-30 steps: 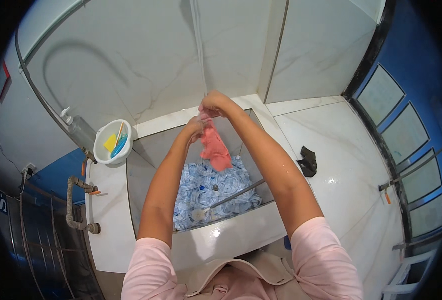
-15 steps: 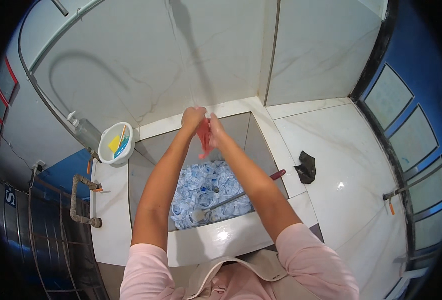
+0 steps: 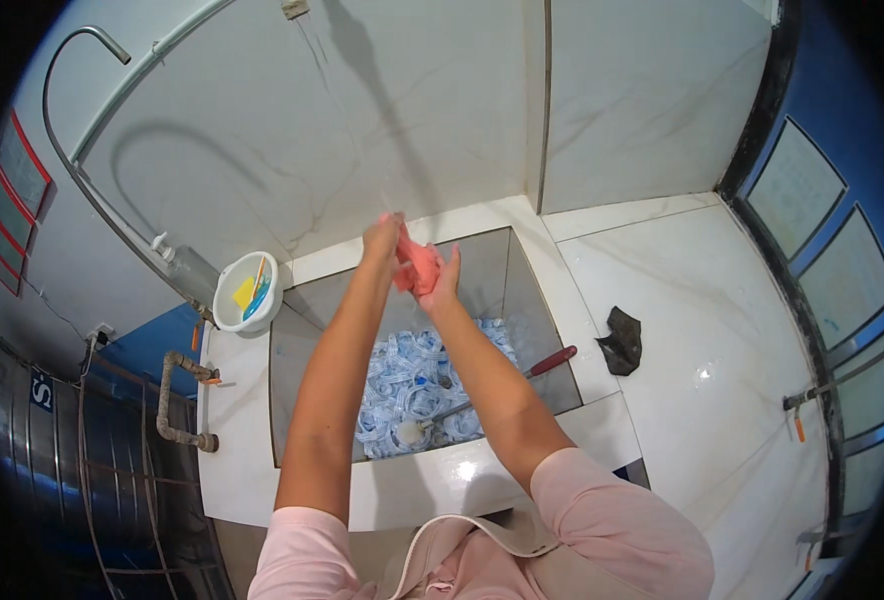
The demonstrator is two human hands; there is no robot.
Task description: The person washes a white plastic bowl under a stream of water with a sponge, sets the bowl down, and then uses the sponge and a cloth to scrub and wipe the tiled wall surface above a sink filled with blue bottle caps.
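Observation:
Above the tiled sink (image 3: 297,340), both bare hands are raised with a limp coral-red piece (image 3: 421,266) between them. It looks like a rubber glove or a soft cloth; I cannot tell which. My left hand (image 3: 380,238) pinches its upper end, near the far rim. My right hand (image 3: 445,287) is lower and just right, with the piece bunched against its palm and most fingers hidden. Below lie many tangled light-blue and white striped bands (image 3: 402,375). A long tool with a dark-red handle (image 3: 554,361) rests across them, partly behind my right forearm.
A white bowl (image 3: 224,310) with a yellow sponge (image 3: 243,291) stands at the sink's left corner, beside a clear pump bottle (image 3: 190,268). A tall curved faucet (image 3: 57,130) rises at left. A crumpled black piece (image 3: 620,342) lies on the white ledge at right.
The coral-red piece hung down between my hands; now it is drawn slantwise between them. My right hand has moved lower and turned its palm up. The whole view has shifted slightly.

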